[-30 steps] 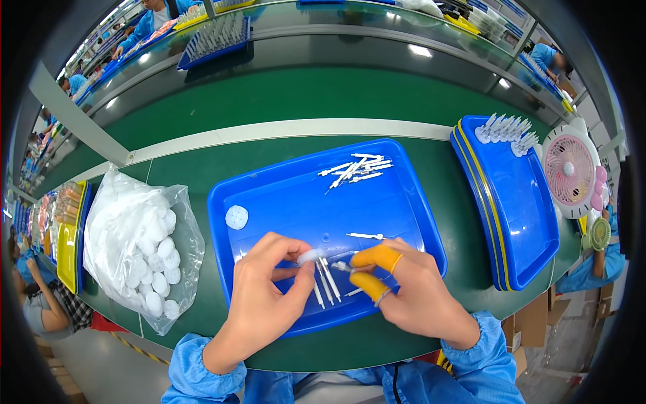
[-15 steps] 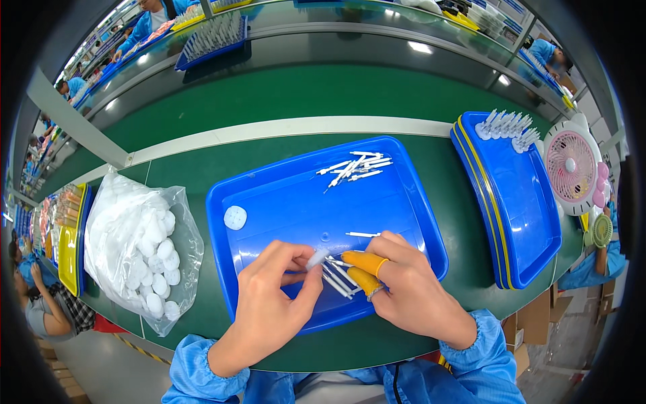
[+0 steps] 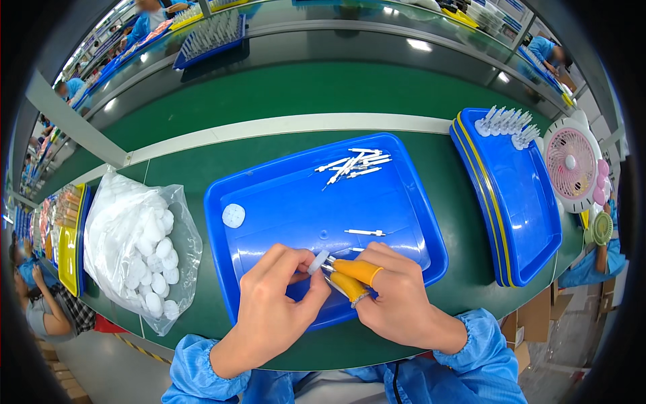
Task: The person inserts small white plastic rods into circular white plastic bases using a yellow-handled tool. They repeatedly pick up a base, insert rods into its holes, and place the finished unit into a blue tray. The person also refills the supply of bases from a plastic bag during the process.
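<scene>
My left hand (image 3: 272, 299) pinches a small white plastic disc (image 3: 317, 262) by its edges, over the near part of a blue tray (image 3: 276, 195). Yellow finger covers sit on the thumb and index finger of my right hand (image 3: 400, 289). Those fingers are closed on slim white rods with metal tips (image 3: 328, 264), their ends at the disc; how many is hidden. A single white rod (image 3: 365, 233) lies in the tray beyond my right hand. Another white disc (image 3: 233, 215) rests at the tray's left side, and a loose pile of rods (image 3: 354, 165) lies at its far right.
A clear plastic bag (image 3: 145, 249) full of white discs stands left of the tray. To the right are stacked trays (image 3: 518, 215) with upright white pieces (image 3: 506, 122) at the far end, and a pink-and-white fan (image 3: 570, 163). A white rail (image 3: 289, 126) crosses behind.
My right hand has shifted slightly left, bringing the metal tips closer to the disc. The rods fanned out below its fingers are now mostly hidden. My left hand still holds the disc.
</scene>
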### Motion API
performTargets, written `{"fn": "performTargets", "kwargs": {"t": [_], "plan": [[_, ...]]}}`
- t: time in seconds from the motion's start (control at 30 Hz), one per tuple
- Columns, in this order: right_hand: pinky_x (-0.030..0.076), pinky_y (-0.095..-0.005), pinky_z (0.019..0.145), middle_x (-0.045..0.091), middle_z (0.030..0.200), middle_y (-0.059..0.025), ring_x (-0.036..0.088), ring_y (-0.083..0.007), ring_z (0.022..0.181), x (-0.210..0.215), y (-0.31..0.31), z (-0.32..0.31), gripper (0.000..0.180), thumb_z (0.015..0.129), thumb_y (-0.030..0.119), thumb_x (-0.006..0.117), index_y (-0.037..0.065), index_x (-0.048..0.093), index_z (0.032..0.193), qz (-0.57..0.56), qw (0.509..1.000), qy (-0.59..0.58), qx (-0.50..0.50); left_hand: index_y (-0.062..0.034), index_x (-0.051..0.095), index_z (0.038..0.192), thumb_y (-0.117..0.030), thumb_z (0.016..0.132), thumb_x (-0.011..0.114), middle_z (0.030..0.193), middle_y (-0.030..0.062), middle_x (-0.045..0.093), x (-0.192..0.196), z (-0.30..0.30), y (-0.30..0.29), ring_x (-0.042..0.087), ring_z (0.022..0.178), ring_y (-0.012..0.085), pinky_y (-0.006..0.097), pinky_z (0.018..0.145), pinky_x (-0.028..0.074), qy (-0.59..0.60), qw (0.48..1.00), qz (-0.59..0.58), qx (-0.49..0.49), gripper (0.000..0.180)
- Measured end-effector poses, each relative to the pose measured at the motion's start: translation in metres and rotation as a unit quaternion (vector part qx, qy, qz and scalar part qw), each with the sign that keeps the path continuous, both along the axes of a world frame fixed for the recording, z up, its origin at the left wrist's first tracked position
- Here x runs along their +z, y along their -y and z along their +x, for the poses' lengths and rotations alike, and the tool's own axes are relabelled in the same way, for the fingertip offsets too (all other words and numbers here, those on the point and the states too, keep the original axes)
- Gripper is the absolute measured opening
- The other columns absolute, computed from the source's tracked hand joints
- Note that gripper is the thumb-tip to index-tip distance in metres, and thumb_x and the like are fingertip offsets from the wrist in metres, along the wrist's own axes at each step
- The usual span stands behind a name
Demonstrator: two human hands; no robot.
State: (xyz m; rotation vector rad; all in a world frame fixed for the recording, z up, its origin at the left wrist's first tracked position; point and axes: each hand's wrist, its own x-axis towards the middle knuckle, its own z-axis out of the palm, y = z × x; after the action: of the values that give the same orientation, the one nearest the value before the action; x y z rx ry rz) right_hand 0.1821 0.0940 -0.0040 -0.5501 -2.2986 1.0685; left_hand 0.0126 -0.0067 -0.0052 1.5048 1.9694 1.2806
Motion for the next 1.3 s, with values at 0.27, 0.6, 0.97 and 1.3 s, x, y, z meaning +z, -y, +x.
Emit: {"fn": "performTargets", "kwargs": {"t": [0.27, 0.6, 0.97, 1.3], "plan": [[0.049, -0.0395, 0.063, 0.070, 0.084, -0.0154, 0.062, -0.0321, 0.074, -0.010, 0.006, -0.009, 0.041, 0.064, -0.014, 0.068, -0.007, 0.078, 0.103, 0.054, 0.997, -0.027, -0.052, 0.0026, 0.069, 0.103, 0.001, 0.085, 0.079, 0.090, 0.0150, 0.066, -0.006, 0.005, 0.004, 0.073, 0.072, 0.0294, 0.039, 0.062, 0.058, -0.067, 0.998, -0.005, -0.008, 0.021], [0.050, -0.0368, 0.072, 0.073, 0.099, -0.0111, 0.060, -0.0282, 0.084, 0.006, -0.003, 0.004, 0.046, 0.066, -0.012, 0.075, -0.003, 0.080, 0.111, 0.043, 0.995, -0.074, -0.060, 0.0036, 0.066, 0.131, 0.004, 0.093, 0.079, 0.118, 0.0142, 0.071, 0.007, -0.005, 0.001, 0.075, 0.115, 0.0271, 0.039, 0.098, 0.065, 0.252, 0.967, 0.010, -0.043, 0.041], [0.047, -0.0332, 0.068, 0.068, 0.114, -0.0116, 0.056, -0.0275, 0.089, 0.021, 0.001, 0.007, 0.054, 0.063, -0.009, 0.076, 0.001, 0.080, 0.117, 0.113, 0.989, -0.059, -0.070, 0.0027, 0.067, 0.130, 0.010, 0.083, 0.082, 0.126, 0.0128, 0.064, 0.005, -0.006, 0.002, 0.074, 0.115, 0.0255, 0.037, 0.098, 0.066, 0.180, 0.979, 0.071, -0.060, 0.050], [0.047, -0.0359, 0.070, 0.068, 0.116, -0.0115, 0.056, -0.0274, 0.089, 0.020, -0.004, 0.006, 0.057, 0.062, -0.008, 0.079, 0.002, 0.080, 0.118, 0.134, 0.989, -0.057, -0.028, 0.0007, 0.068, 0.129, 0.009, 0.083, 0.082, 0.123, 0.0128, 0.064, 0.005, -0.005, 0.002, 0.072, 0.118, 0.0241, 0.038, 0.099, 0.065, 0.223, 0.968, 0.078, -0.084, 0.048]]}}
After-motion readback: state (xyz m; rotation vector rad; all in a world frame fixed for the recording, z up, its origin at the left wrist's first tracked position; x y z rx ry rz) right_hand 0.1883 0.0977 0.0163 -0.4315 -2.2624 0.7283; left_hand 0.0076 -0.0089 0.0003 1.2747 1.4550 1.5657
